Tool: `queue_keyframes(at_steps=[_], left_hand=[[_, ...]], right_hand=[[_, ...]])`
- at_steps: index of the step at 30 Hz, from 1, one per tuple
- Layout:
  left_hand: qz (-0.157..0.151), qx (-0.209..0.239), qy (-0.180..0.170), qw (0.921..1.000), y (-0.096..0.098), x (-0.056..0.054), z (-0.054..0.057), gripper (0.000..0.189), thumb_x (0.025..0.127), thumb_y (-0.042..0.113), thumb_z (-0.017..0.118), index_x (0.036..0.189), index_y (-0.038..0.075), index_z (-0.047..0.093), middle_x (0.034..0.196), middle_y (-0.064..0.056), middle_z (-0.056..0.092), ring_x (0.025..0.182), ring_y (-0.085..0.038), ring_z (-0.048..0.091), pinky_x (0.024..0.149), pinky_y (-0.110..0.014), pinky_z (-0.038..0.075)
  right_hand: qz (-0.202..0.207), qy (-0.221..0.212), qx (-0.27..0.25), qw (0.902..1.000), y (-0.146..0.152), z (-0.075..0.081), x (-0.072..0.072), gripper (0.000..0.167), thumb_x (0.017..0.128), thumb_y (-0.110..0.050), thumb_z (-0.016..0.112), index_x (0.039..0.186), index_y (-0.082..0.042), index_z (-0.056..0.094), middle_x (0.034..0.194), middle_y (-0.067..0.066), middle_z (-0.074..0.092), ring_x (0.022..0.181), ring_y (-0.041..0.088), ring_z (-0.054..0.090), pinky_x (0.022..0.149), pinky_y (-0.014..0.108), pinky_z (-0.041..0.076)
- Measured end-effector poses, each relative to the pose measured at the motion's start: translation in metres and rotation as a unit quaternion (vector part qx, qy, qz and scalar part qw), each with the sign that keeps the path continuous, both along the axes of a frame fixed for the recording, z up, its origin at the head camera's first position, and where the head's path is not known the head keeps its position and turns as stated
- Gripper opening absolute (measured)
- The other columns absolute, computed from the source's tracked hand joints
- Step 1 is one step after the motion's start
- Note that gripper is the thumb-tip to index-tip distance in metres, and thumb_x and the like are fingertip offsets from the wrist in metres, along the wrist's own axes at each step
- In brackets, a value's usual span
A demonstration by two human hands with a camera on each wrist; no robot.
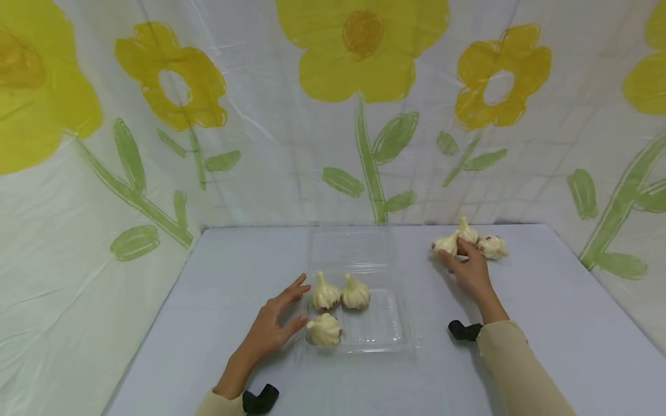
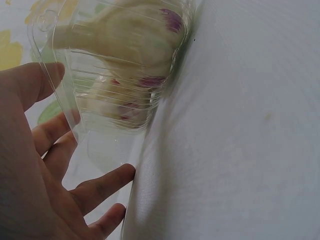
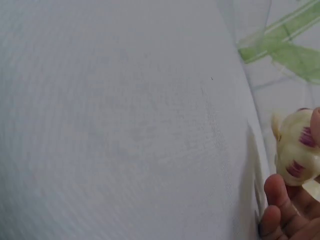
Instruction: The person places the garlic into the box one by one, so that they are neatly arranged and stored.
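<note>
A clear plastic clamshell container (image 1: 382,315) lies with its lid (image 1: 351,245) folded back. In its left half sit three garlic bulbs, one at back left (image 1: 325,293), one beside it (image 1: 356,293) and one in front (image 1: 325,330). My left hand (image 1: 273,320) is at the container's left side, fingers spread and fairly straight; in the left wrist view the thumb (image 2: 42,82) overlaps the clear rim. At the back right, my right hand (image 1: 470,268) pinches a cream garlic bulb (image 1: 445,245) between thumb and fingers. Purple streaks show on a bulb (image 3: 295,150) in the right wrist view.
Two more garlic bulbs, one behind (image 1: 467,233) and one to the right (image 1: 491,247), lie close to my right hand near the back edge of the white table (image 1: 208,323). A curtain (image 1: 260,144) with painted yellow flowers hangs behind and at both sides.
</note>
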State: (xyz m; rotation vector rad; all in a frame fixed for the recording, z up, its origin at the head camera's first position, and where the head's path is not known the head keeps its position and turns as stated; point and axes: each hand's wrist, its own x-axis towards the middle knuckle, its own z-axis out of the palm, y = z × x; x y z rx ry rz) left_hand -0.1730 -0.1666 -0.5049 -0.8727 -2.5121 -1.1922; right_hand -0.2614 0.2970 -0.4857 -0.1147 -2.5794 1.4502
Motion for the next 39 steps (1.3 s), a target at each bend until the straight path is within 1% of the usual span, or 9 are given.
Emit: queue_keyframes(at_steps=[7,10,14,18,21,25,28,34,39], left_hand=[[-0.003,-0.001,0.005,1.0000,0.000,0.000,0.000,0.058,0.093,0.012,0.070,0.148,0.007,0.052,0.162,-0.017,0.040,0.134,-0.032,0.058,0.103,-0.055,0.051],[-0.004,-0.002,0.002,1.0000,0.001,0.000,0.001,0.058,0.093,0.013,0.070,0.148,0.008,0.052,0.162,-0.018,0.040,0.136,-0.032,0.056,0.104,-0.056,0.050],[-0.001,-0.008,0.001,1.0000,0.001,0.000,0.002,0.058,0.093,0.013,0.070,0.148,0.008,0.052,0.162,-0.015,0.040,0.140,-0.033,0.052,0.106,-0.056,0.049],[0.000,-0.008,-0.003,1.0000,0.002,0.001,0.003,0.059,0.093,0.013,0.070,0.148,0.008,0.051,0.164,-0.012,0.039,0.138,-0.032,0.055,0.105,-0.056,0.049],[-0.002,-0.002,-0.007,1.0000,0.002,0.001,0.003,0.059,0.093,0.013,0.070,0.148,0.008,0.051,0.164,-0.011,0.039,0.136,-0.030,0.057,0.105,-0.056,0.050],[-0.001,-0.004,-0.005,1.0000,0.002,0.001,0.004,0.058,0.093,0.015,0.070,0.148,0.009,0.052,0.164,-0.010,0.039,0.141,-0.031,0.051,0.106,-0.056,0.049],[-0.001,-0.004,-0.007,1.0000,0.002,0.001,0.005,0.058,0.093,0.014,0.070,0.148,0.009,0.052,0.164,-0.011,0.039,0.145,-0.032,0.046,0.107,-0.056,0.048],[-0.001,-0.004,-0.006,1.0000,0.002,0.000,0.003,0.059,0.092,0.012,0.071,0.148,0.008,0.052,0.163,-0.015,0.040,0.145,-0.032,0.046,0.107,-0.057,0.048],[-0.001,-0.013,-0.005,0.9999,0.001,-0.001,0.001,0.059,0.093,0.013,0.070,0.149,0.008,0.051,0.164,-0.013,0.039,0.142,-0.032,0.050,0.106,-0.056,0.049]], right_hand=[[0.013,-0.019,-0.026,0.9994,-0.007,0.006,0.009,0.076,0.100,-0.039,0.065,0.160,-0.008,0.031,0.136,0.028,0.056,0.070,0.000,0.061,0.063,0.019,0.051],[0.015,-0.011,-0.033,0.9993,-0.012,0.008,0.014,0.076,0.098,-0.041,0.067,0.160,-0.011,0.034,0.138,0.025,0.056,0.073,0.000,0.060,0.063,0.020,0.051],[0.018,0.003,-0.033,0.9993,-0.018,0.011,0.021,0.072,0.096,-0.042,0.070,0.157,-0.015,0.042,0.136,0.020,0.058,0.080,-0.001,0.058,0.064,0.020,0.049],[0.020,0.013,-0.039,0.9990,-0.025,0.014,0.027,0.067,0.095,-0.042,0.071,0.154,-0.019,0.047,0.129,0.007,0.059,0.084,-0.001,0.058,0.066,0.020,0.049],[0.028,0.026,-0.051,0.9980,-0.031,0.018,0.031,0.064,0.095,-0.040,0.072,0.151,-0.020,0.050,0.118,-0.006,0.060,0.084,0.000,0.059,0.067,0.020,0.049],[0.050,0.038,-0.058,0.9963,-0.039,0.027,0.037,0.062,0.094,-0.036,0.074,0.150,-0.018,0.053,0.107,-0.015,0.062,0.086,0.001,0.061,0.071,0.019,0.051],[0.068,0.034,-0.060,0.9953,-0.045,0.033,0.042,0.063,0.093,-0.035,0.075,0.149,-0.015,0.053,0.105,-0.013,0.066,0.087,0.002,0.063,0.075,0.019,0.053],[0.107,0.018,-0.050,0.9928,-0.056,0.045,0.050,0.068,0.092,-0.033,0.077,0.151,-0.013,0.050,0.115,0.004,0.067,0.093,0.005,0.065,0.079,0.020,0.055],[0.154,0.035,-0.018,0.9874,-0.065,0.055,0.057,0.063,0.092,-0.030,0.078,0.149,-0.018,0.053,0.121,0.007,0.067,0.095,0.012,0.064,0.082,0.024,0.055]])
